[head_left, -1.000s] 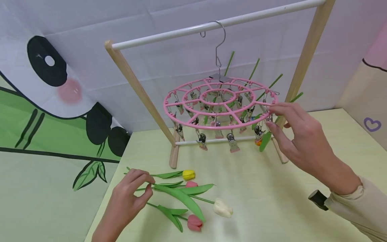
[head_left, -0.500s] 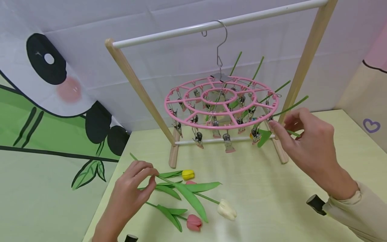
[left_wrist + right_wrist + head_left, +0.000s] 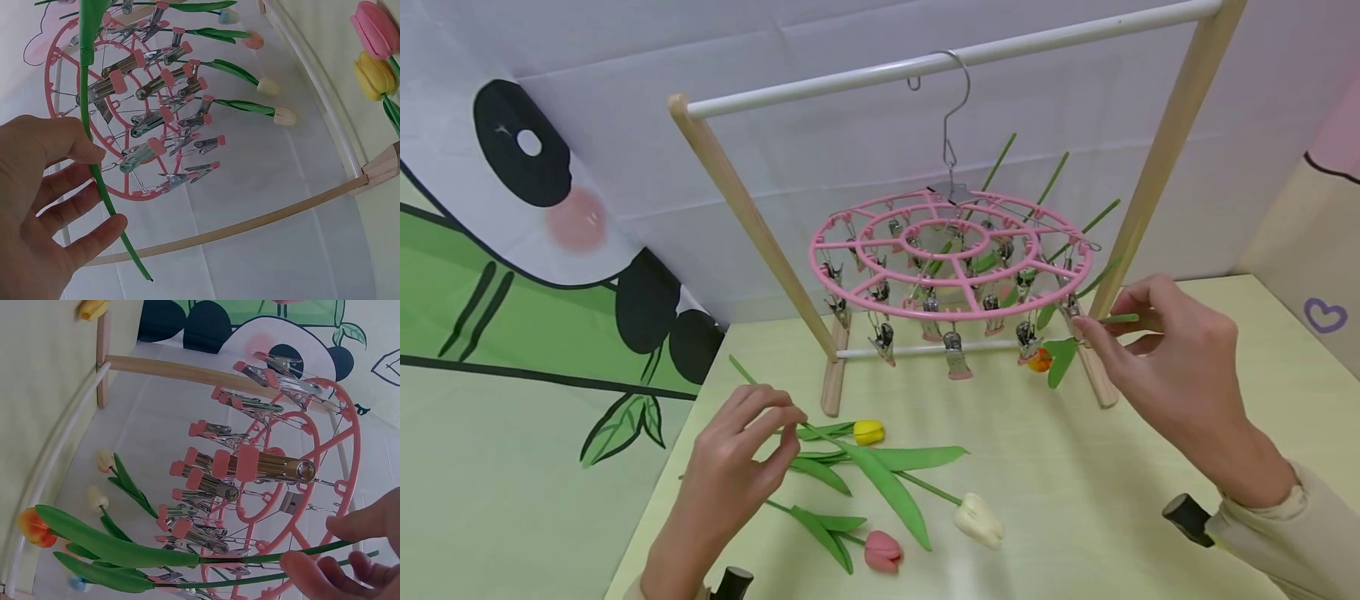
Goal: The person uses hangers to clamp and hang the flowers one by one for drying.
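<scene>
My left hand (image 3: 730, 467) pinches the stem of a white tulip (image 3: 979, 521) between thumb and index finger. In the left wrist view that stem (image 3: 106, 194) runs across the fingers, its cut end hanging free. At the right side of a pink round clip hanger (image 3: 880, 307), my right hand (image 3: 1172, 375) pinches the stem of an orange tulip (image 3: 36, 526). Its green leaf (image 3: 1060, 362) hangs in front of the fingers. Metal clips with pink tips (image 3: 955, 357) dangle under the hanger. I cannot tell whether a clip grips the orange tulip.
A wooden stand with a white bar (image 3: 850, 81) carries the hanger by its metal hook (image 3: 958, 100). Several tulips hang at the hanger's back right, stems up. A yellow tulip (image 3: 868, 432) and a pink tulip (image 3: 882, 552) lie on the table near my left hand.
My right hand has moved off the hanger's edge, slightly down and right, with the orange tulip's stem. My left hand has shifted a little right with the white tulip.
</scene>
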The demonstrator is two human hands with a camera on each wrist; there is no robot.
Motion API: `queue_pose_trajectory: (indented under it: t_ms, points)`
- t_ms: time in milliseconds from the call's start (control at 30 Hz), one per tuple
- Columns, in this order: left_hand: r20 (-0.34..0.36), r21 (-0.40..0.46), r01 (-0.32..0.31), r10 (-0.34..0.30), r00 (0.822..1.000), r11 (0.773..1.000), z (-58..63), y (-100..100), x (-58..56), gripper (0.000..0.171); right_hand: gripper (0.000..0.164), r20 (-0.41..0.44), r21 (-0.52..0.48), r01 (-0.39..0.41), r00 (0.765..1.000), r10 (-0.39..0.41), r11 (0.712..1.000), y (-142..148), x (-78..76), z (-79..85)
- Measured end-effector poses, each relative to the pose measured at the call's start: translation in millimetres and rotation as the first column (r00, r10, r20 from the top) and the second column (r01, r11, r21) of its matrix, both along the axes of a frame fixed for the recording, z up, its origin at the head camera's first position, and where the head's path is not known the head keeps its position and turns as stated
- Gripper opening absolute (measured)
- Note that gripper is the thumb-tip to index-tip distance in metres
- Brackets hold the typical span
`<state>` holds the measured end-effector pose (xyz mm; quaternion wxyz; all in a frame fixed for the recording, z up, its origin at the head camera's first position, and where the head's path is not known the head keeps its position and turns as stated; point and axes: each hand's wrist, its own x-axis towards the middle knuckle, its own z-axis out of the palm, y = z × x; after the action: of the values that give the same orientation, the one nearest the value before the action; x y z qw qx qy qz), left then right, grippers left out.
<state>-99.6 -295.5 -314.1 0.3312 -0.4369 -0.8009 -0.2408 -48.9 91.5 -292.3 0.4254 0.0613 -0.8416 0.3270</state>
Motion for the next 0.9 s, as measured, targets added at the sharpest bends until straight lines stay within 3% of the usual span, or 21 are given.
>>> queue_pose_trajectory:
  t_ms: [400, 500, 667, 733, 833, 900]
  points:
    - [-0.062, -0.012, 0.033, -0.033, 0.998, 0.999, 9.4, 19.5, 2.0, 0.018, 0.027, 0.026, 0.019, -0.071, 0.997, 0.070, 0.997, -6.5, 12.6, 2.0]
    - [-0.084, -0.001, 0.055, -0.055, 0.995, 0.999, 10.1, 24.7, 1.4, 0.027, 0.029, 0.011, 0.048, -0.091, 0.996, 0.091, 0.995, -8.6, 18.2, 4.8]
    - [-0.103, 0.011, 0.093, -0.092, 0.990, 0.996, 10.2, 30.8, 1.0, 0.028, 0.020, -0.052, 0.084, -0.157, 0.986, 0.161, 0.984, -15.1, 27.6, 11.4]
    - [-0.105, 0.010, 0.102, -0.101, 0.989, 0.995, 10.3, 32.3, 1.2, 0.028, 0.024, -0.079, 0.088, -0.182, 0.979, 0.189, 0.979, -15.6, 29.1, 10.5]
    - [-0.112, 0.005, 0.113, -0.112, 0.987, 0.994, 11.1, 34.4, 1.3, 0.028, 0.026, -0.109, 0.065, -0.273, 0.954, 0.279, 0.960, -7.0, 23.7, -5.5]
    - [-0.116, 0.000, 0.125, -0.124, 0.986, 0.992, 11.9, 36.0, 1.3, 0.028, 0.032, -0.110, 0.037, -0.337, 0.934, 0.339, 0.941, 19.1, 5.2, -48.0]
